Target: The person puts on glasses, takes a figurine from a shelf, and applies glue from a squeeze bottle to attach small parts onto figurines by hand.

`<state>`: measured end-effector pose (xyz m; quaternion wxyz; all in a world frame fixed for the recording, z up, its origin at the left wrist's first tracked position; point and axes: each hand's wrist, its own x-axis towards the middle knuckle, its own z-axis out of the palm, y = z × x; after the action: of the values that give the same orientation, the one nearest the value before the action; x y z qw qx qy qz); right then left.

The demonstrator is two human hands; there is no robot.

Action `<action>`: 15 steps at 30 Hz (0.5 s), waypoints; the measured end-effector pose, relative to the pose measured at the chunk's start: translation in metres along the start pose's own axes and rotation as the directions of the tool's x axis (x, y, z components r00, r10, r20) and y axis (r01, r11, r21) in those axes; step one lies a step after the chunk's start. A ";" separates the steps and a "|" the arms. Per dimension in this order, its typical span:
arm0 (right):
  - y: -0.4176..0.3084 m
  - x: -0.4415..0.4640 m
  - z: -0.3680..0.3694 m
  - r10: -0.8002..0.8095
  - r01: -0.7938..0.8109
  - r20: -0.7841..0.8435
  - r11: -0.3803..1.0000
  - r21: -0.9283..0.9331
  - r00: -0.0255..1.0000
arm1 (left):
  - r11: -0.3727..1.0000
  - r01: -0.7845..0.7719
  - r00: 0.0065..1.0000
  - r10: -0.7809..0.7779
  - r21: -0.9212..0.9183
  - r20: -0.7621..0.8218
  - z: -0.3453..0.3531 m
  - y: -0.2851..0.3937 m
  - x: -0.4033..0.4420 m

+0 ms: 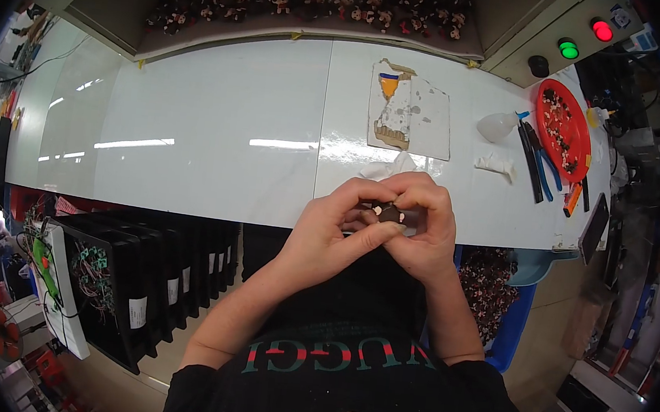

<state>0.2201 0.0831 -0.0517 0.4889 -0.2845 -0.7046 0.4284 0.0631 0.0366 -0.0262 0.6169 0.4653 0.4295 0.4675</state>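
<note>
Close to the table's near edge, a small dark brown figurine (390, 212) with pale round spots is pinched between both of my hands. My left hand (342, 225) holds it from the left, thumb along its lower side. From the right, the curled fingers and thumb of my right hand (428, 225) close on it. The fingers hide much of its shape. A crumpled white tissue (388, 166) lies just beyond my fingertips. Farther back is a torn, paint-spotted cardboard sheet (430, 120).
To the right are a white squeeze bottle (498, 127), blue-handled pliers (547, 162) and a red tray (581, 133) of small pieces. Many dark figurines (310, 1) fill the shelf behind the table. Below right stands a blue bin (521, 324); black racks (133, 274) stand below left.
</note>
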 end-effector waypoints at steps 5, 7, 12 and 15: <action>-0.001 0.000 0.001 0.010 -0.011 0.007 1.000 0.017 1.000 | 0.998 -0.054 0.998 0.053 -0.031 -0.045 0.003 -0.003 0.001; 0.003 0.000 -0.003 -0.030 0.030 0.020 0.999 -0.032 0.999 | 0.998 -0.046 0.998 0.045 -0.034 -0.043 0.002 -0.005 0.000; 0.002 -0.009 0.001 0.000 0.000 0.006 1.000 0.014 1.000 | 0.995 0.011 0.999 -0.014 0.097 0.030 -0.004 0.008 -0.002; 0.004 -0.009 0.001 0.001 -0.001 0.011 1.000 0.029 1.000 | 0.996 -0.076 0.997 0.075 0.043 0.020 -0.006 0.006 -0.001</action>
<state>0.2225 0.0778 -0.0593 0.4889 -0.2754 -0.7009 0.4403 0.0564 0.0369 -0.0212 0.5923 0.4991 0.4159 0.4765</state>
